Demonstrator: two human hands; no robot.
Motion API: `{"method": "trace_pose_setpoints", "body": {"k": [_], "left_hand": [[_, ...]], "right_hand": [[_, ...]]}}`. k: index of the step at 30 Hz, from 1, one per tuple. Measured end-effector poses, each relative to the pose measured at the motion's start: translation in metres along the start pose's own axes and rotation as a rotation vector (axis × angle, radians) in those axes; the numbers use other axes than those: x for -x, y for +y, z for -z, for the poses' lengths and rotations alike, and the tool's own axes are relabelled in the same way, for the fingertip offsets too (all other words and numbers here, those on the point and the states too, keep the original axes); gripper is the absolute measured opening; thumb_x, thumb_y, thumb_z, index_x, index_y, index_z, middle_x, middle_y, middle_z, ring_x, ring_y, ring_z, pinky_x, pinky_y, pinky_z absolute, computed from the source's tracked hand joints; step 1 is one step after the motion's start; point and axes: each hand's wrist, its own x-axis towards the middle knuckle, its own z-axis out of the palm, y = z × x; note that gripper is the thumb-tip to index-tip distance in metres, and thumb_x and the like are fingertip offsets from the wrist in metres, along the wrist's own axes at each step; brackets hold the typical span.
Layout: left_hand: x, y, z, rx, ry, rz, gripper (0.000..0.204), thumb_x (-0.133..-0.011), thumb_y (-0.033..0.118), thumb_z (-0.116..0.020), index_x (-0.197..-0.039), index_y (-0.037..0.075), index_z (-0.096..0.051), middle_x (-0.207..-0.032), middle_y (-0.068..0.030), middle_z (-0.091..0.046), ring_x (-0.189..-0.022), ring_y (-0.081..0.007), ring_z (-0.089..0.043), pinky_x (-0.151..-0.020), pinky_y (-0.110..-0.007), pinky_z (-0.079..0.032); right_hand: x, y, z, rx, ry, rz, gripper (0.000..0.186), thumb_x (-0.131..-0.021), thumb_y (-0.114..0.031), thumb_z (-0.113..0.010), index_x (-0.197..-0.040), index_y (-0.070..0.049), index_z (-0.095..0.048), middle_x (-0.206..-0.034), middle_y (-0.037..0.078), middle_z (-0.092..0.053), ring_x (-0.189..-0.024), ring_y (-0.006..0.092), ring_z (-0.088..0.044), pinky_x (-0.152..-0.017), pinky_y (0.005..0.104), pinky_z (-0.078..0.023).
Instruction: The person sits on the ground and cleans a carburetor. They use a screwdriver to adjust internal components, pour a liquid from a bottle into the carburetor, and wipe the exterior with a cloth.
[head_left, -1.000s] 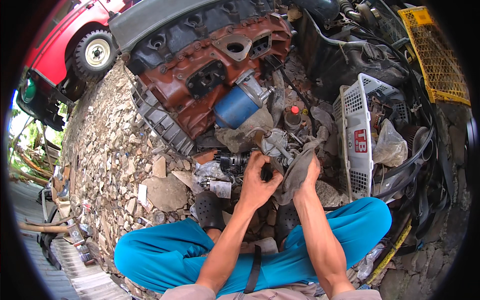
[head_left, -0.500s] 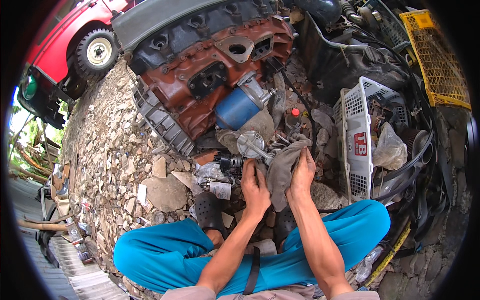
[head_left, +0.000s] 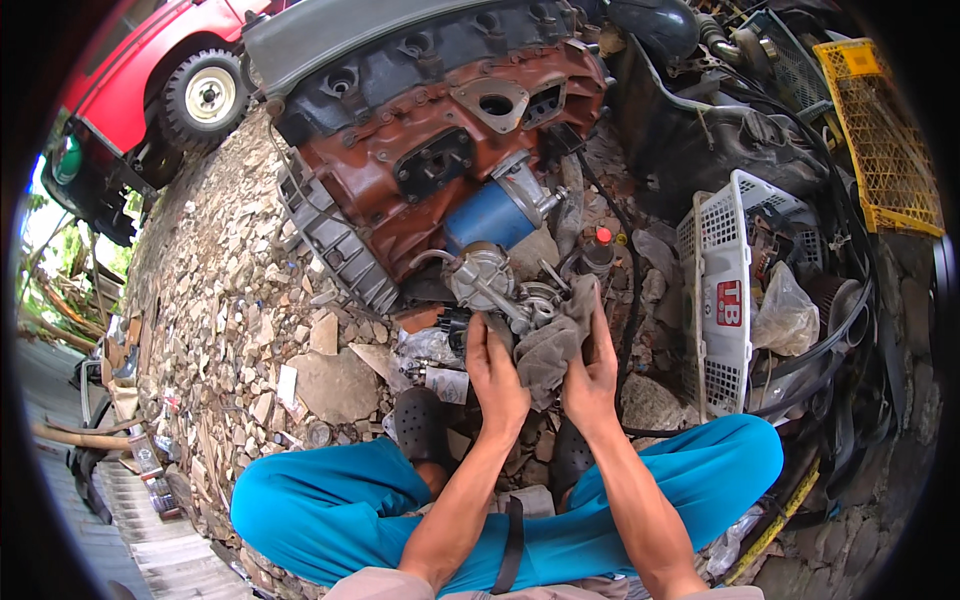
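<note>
A grey metal engine part with a round body and a short arm [head_left: 484, 280], resembling a mechanical fuel pump, is in front of me. A crumpled grey rag [head_left: 546, 358] is bunched against its near side. My left hand [head_left: 497, 385] closes on the rag's left side by the part's arm, its fingertips partly hidden. From the right, my right hand [head_left: 590, 385] grips the rag, thumb up along its edge. Just left of my left hand is a black ribbed part [head_left: 455, 328] beside a clear plastic bag [head_left: 415, 347].
A red-brown engine block [head_left: 370, 190] with a blue oil filter [head_left: 490, 217] lies just beyond. A red-capped bottle [head_left: 599, 250] stands behind the rag. At right is a white crate [head_left: 722, 300] of parts; a yellow crate [head_left: 862, 130] lies farther back. Stony rubble [head_left: 235, 290] covers the left.
The metal part has turned and shifted left and up, showing its round body more fully. Both hands moved slightly, and the rag is bunched lower between them. The view shifted a little.
</note>
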Motion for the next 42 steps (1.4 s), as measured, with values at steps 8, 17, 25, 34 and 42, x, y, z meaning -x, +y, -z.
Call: {"method": "trace_pose_setpoints", "body": {"k": [8, 17, 25, 34, 42], "left_hand": [[-0.011, 0.017, 0.001, 0.184, 0.054, 0.126, 0.052, -0.104, 0.046, -0.046, -0.125, -0.001, -0.050, -0.113, -0.0097, -0.059, -0.101, -0.0187, -0.061, -0.087, -0.034, -0.051], [-0.025, 0.026, 0.010, 0.547, 0.013, 0.353, 0.061, -0.101, 0.052, -0.050, -0.123, -0.005, -0.050, -0.107, -0.0160, -0.066, -0.092, -0.0266, -0.069, -0.082, -0.041, -0.059], [-0.025, 0.040, 0.008, 0.450, 0.078, 0.261, 0.046, -0.099, 0.047, -0.059, -0.119, 0.007, -0.051, -0.106, -0.0043, -0.060, -0.092, -0.0127, -0.063, -0.077, -0.030, -0.055], [-0.005, 0.037, 0.007, 0.119, -0.087, -0.059, 0.088, -0.086, 0.061, -0.070, -0.138, 0.000, -0.035, -0.125, -0.0083, -0.049, -0.116, -0.0167, -0.047, -0.100, -0.032, -0.039], [-0.017, 0.036, 0.020, 0.397, -0.117, 0.112, 0.096, -0.071, 0.057, -0.085, -0.138, 0.004, -0.042, -0.125, -0.0069, -0.054, -0.114, -0.0178, -0.056, -0.098, -0.034, -0.048]], "right_hand": [[0.006, 0.002, -0.010, -0.074, -0.049, 0.070, 0.079, -0.083, 0.017, -0.050, -0.155, 0.001, -0.022, -0.151, 0.019, -0.039, -0.137, 0.0246, -0.044, -0.111, 0.0350, -0.037], [0.004, 0.005, 0.006, -0.282, -0.002, -0.107, 0.060, -0.076, 0.017, -0.049, -0.133, 0.000, -0.046, -0.123, 0.012, -0.062, -0.114, 0.0163, -0.060, -0.094, 0.0259, -0.045], [0.005, -0.012, -0.005, 0.029, 0.093, 0.149, 0.057, -0.081, 0.010, -0.057, -0.136, 0.001, -0.047, -0.122, 0.013, -0.059, -0.117, 0.0211, -0.058, -0.097, 0.0312, -0.045], [0.008, -0.029, -0.016, 0.684, -0.131, 0.631, 0.067, -0.072, 0.009, -0.059, -0.138, 0.001, -0.049, -0.113, 0.027, -0.059, -0.105, 0.0435, -0.056, -0.091, 0.0473, -0.045], [0.003, -0.036, 0.007, -0.297, 0.222, 0.231, 0.050, -0.081, -0.015, -0.045, -0.129, -0.003, -0.054, -0.124, 0.019, -0.060, -0.112, 0.0316, -0.062, -0.096, 0.0433, -0.052]]}}
